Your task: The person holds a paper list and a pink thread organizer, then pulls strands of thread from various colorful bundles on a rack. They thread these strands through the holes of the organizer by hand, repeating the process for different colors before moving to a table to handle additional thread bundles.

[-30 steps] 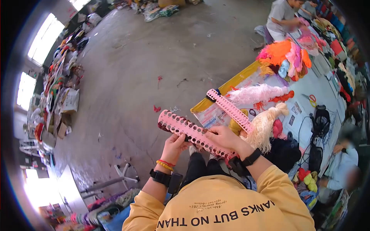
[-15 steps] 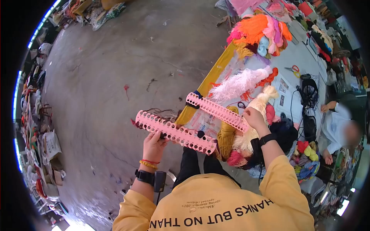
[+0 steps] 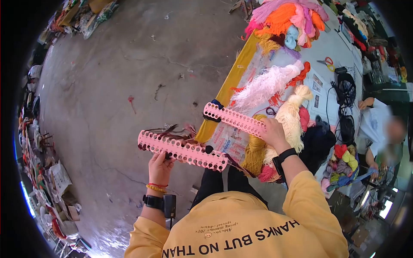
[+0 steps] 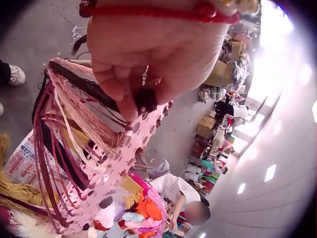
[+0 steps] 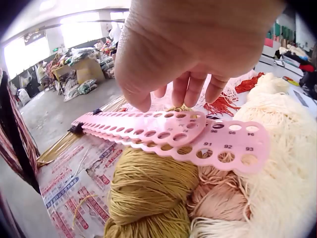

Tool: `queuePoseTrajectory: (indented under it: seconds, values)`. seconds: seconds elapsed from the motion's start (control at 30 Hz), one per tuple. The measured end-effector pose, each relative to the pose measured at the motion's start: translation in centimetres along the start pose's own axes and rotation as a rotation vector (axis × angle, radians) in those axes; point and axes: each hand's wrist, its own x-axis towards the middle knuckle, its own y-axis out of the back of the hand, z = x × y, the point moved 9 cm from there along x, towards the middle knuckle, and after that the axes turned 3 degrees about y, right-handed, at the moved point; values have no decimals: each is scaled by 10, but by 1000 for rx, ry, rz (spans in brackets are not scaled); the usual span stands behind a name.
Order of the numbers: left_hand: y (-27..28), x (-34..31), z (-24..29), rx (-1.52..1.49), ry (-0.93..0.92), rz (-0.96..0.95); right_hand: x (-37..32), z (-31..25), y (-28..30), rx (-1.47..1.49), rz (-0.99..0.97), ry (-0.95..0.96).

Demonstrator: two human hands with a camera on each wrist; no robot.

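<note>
My left hand [image 3: 161,170] pinches a long pink perforated strip [image 3: 189,154] near its middle, between thumb and fingers. Dark red, pink and black threads [image 4: 74,91] are looped through its holes and hang off one side. My right hand [image 3: 273,132] is over the near end of other pink perforated strips [image 3: 236,119] on the table. In the right wrist view two numbered strips [image 5: 228,144] overlap there, below my loosely bent fingers [image 5: 195,89]; whether they touch the strips is unclear. Mustard yarn [image 5: 148,183] lies beneath them.
Cream yarn [image 3: 290,120], pale pink yarn [image 3: 266,88] and an orange bundle [image 3: 282,21] lie on the table. Scissors [image 3: 329,62] and black cables [image 3: 345,92] are farther right. A person [image 3: 374,122] sits beyond the right edge; stray threads are on the floor.
My left hand has carried its threaded strip leftward in the head view. My right hand came off that strip, crossed to the table and moved over the end of the other strips.
</note>
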Motion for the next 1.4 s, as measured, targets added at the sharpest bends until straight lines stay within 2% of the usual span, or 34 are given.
queuePoseTrajectory:
  seconds: [0.13, 0.23, 0.33, 0.37, 0.47, 0.5, 0.6, 0.73, 0.77, 1.07, 1.27, 1.4]
  values:
    - [-5, 10, 0, 3, 20, -5, 7, 1, 11, 34, 122, 7]
    - [-9, 16, 0, 14, 32, -1, 8, 13, 22, 26, 139, -52]
    - [-12, 20, -2, 34, 52, 8, 6, 41, 33, 58, 231, -137]
    - [-13, 20, -2, 42, 56, 7, 5, 54, 37, 158, 302, -200]
    - [-14, 24, -6, 59, 74, -5, 4, 68, 42, 203, 326, -310]
    - [-14, 26, -8, 62, 79, -11, 7, 56, 43, 170, 315, -224]
    - [-14, 29, -17, 71, 98, -5, 20, 5, 34, 16, 106, -37]
    - [-18, 28, -26, 73, 120, 3, 26, -30, -5, -81, 1, 46]
    - [-21, 27, -28, 75, 124, 7, 29, -31, -19, -81, -88, 3]
    - [-22, 24, -41, 72, 150, 32, 37, -37, -47, -98, -106, -27]
    - [-22, 24, -49, 73, 162, 27, 34, -41, -24, -22, 30, 48]
    - [-26, 23, -55, 92, 185, 9, 25, -40, -4, -21, 25, 7]
